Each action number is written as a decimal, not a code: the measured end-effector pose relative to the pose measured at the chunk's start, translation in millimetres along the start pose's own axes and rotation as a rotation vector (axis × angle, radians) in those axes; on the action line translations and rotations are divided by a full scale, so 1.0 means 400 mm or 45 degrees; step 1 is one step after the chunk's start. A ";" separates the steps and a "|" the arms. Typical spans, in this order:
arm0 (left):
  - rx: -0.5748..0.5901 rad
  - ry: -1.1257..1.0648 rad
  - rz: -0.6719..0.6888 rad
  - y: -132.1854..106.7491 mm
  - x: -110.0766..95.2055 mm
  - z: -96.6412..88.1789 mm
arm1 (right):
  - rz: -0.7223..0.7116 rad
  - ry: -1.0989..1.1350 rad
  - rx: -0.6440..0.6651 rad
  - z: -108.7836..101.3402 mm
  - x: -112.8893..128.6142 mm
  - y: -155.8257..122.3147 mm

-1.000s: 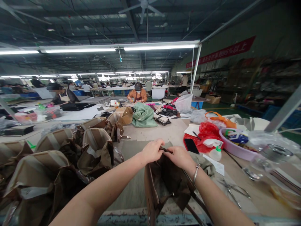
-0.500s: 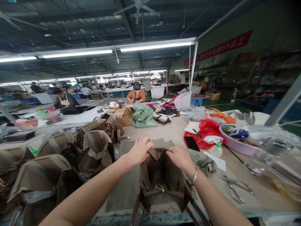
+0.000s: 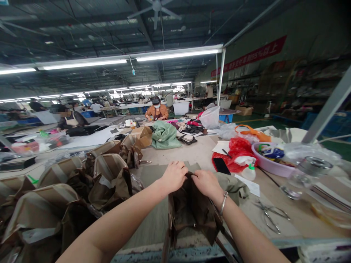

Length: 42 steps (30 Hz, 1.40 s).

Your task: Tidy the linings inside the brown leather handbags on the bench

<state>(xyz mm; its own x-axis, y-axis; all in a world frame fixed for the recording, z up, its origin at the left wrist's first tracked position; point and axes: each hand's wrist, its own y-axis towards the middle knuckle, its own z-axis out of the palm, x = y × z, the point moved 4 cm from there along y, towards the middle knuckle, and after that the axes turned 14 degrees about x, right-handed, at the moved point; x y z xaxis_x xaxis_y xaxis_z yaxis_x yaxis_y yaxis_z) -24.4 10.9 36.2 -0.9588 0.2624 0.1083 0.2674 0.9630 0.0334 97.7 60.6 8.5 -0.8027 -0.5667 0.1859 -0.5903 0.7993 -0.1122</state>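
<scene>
A dark brown handbag [image 3: 189,212] stands at the table's front edge, its mouth facing me and its straps hanging down. On its far top rim, my left hand [image 3: 175,176] is closed, fingers curled over the edge. Close beside it, my right hand [image 3: 207,182], with a metal bangle at the wrist, pinches the same rim. The fingertips of both hands are partly hidden by the rim and the knuckles. Olive cloth [image 3: 233,186] lies just beyond my right hand.
Several part-made brown bags [image 3: 41,208] crowd the left side. At the right lie scissors [image 3: 271,215], a black phone [image 3: 221,166], a red plastic bag [image 3: 238,149], a small white bottle [image 3: 249,171] and a pink basin [image 3: 271,166]. A green bundle [image 3: 166,135] sits farther back.
My left hand has slid right along the rim, closer to my right hand. The bag's mouth looks narrower at the top. The whole view has shifted slightly.
</scene>
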 end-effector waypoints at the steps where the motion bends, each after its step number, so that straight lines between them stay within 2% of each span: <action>1: 0.002 0.012 -0.005 0.005 -0.003 0.001 | -0.001 0.006 0.001 0.000 0.001 0.000; 6: -0.003 0.038 -0.025 0.011 -0.014 0.000 | 0.024 0.027 0.021 -0.001 -0.004 -0.001; 13: -0.053 0.089 0.093 -0.005 -0.027 -0.005 | 0.027 0.043 0.025 -0.006 -0.006 -0.003; 23: 0.002 0.042 0.001 -0.011 -0.002 0.003 | 0.038 0.097 0.064 0.003 -0.014 0.002; 30: -0.099 -0.196 -0.024 -0.006 0.006 0.016 | 0.016 0.101 0.026 -0.005 -0.022 0.001; 35: -0.106 -0.128 -0.159 0.001 0.023 0.017 | 0.014 0.103 -0.012 -0.004 -0.022 0.000; 42: -0.073 -0.075 -0.173 0.006 0.028 0.021 | -0.137 0.183 -0.035 -0.007 -0.021 -0.010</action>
<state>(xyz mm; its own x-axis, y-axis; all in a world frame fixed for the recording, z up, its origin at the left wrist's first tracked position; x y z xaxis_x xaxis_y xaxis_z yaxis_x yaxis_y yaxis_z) -35.2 16.7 29.0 -0.9900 0.1349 0.0405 0.1384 0.9853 0.1005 107.0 62.8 10.2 -0.7136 -0.6163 0.3332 -0.6678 0.7421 -0.0577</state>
